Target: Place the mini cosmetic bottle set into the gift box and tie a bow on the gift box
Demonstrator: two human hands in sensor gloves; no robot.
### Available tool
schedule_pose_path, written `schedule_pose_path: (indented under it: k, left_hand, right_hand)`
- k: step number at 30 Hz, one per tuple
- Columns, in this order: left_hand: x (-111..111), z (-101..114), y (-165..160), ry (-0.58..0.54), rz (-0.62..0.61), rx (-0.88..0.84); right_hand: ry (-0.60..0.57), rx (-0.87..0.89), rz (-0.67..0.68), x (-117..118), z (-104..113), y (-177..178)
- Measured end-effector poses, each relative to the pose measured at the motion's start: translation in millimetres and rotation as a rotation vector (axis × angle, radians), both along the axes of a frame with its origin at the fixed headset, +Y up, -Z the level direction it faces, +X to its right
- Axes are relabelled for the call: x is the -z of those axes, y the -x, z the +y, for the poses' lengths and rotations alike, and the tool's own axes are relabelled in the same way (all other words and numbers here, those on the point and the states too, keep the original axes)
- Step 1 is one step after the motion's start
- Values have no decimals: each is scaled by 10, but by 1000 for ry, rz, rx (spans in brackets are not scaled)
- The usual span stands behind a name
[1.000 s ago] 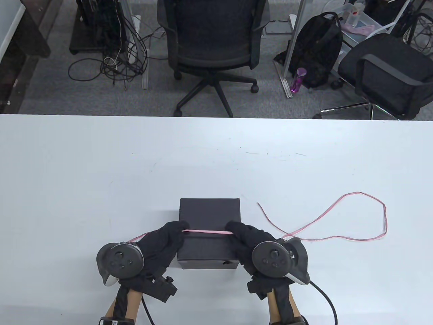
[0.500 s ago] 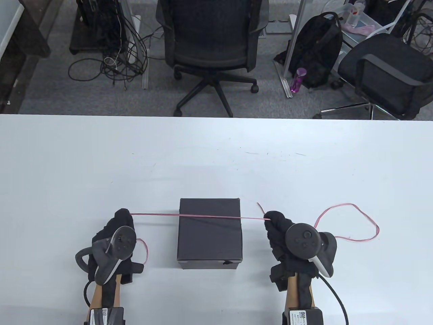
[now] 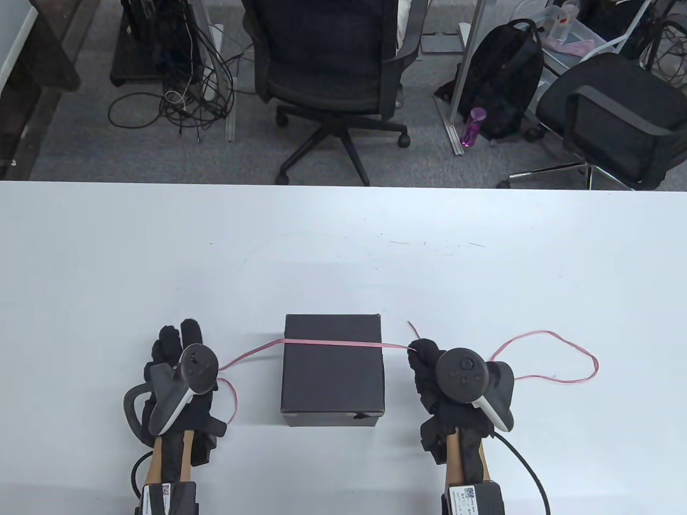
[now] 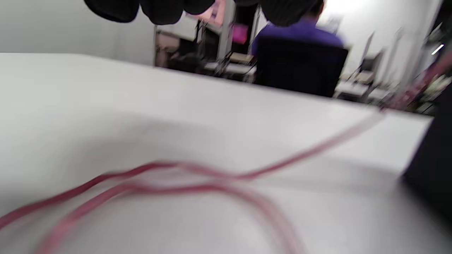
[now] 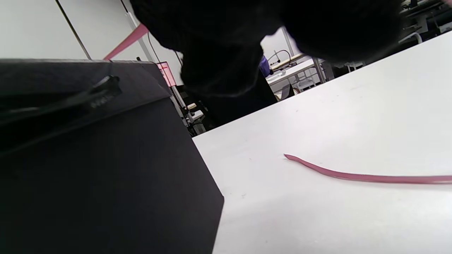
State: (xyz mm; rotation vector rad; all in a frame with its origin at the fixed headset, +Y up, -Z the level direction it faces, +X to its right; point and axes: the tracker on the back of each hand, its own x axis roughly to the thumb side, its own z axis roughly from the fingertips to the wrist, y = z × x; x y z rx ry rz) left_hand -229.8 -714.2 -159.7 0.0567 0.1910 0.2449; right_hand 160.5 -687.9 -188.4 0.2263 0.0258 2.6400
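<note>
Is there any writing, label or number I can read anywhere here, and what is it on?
No text can be read.
White sticker with a code on the left wrist unit: too small to read.
White sticker with a code on the right wrist unit: too small to read.
Black gift box: no print visible.
Red-lit screen in the right wrist view: blurred.

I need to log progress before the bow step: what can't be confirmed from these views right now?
- Contents of the gift box: lid closed in the table view, so the bottle set cannot be seen.
- Left hand on the ribbon: tracker covers the fingers in the table view; left wrist view is blurred.
- Right hand hold: the glove fills the top of the right wrist view.
- Ribbon under the box: hidden.
</note>
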Motion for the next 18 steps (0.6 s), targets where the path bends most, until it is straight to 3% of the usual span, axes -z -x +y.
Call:
schedule_pose_path:
  k: [2, 4, 7, 9, 15, 18]
  left_hand:
    - [-103, 230, -186, -186, -161, -125]
    - [-200, 397, -374, -279, -330, -242]
    - [-314, 522, -630, -306, -546, -359]
    - [-355, 531, -739, -331, -606, -394]
    - [-329, 399, -957, -153, -710, -289]
    - [-309, 329, -1006, -116, -685, -270]
  right_hand:
    - [-51, 2, 25, -44, 96, 59]
    - [-100, 3, 66, -95, 194, 130]
    - [-208, 26, 155, -195, 349, 267]
    - [-237, 29, 218, -261, 433, 353]
    - [-289, 96, 382, -437, 595, 582]
    - [-297, 152, 439, -493, 632, 655]
